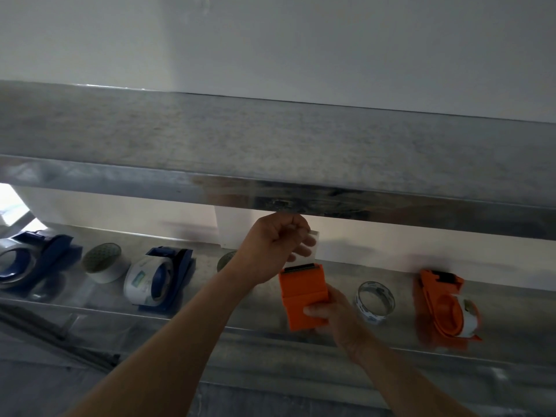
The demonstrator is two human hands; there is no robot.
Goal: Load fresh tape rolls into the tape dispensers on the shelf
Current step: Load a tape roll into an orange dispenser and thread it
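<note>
1. The right hand point(332, 311) grips an orange tape dispenser point(304, 296) from its right side. The thumb is curled over the front face and the fingers are out of sight behind it. The dispenser is upright, above the front part of the lower metal shelf point(511, 314), with its dark cutter edge at the top.
2. The left hand point(276, 245) is above the cutter with its fingers curled, pinching a translucent tape strip point(311, 246) that runs down to the cutter.
3. The orange body hides whatever roll sits inside the held dispenser; only the strip coming out of the top shows.
4. At the far left of the shelf lies a blue dispenser point(45, 254) with a clear tape roll seated in it.
5. Just beside it stands a loose white tape roll point(102, 261).
6. Next comes a second blue dispenser point(177, 275) holding a white roll with green print.
7. Another loose roll point(226, 260) peeks out behind the left forearm, mostly hidden.
8. To the right of the right hand a clear tape roll point(374, 300) stands loose on the shelf.
9. Further right lies a second orange dispenser point(442, 308) on its side with a roll in its cradle.
10. An upper metal shelf point(301, 145) spans the view above both hands.
</note>
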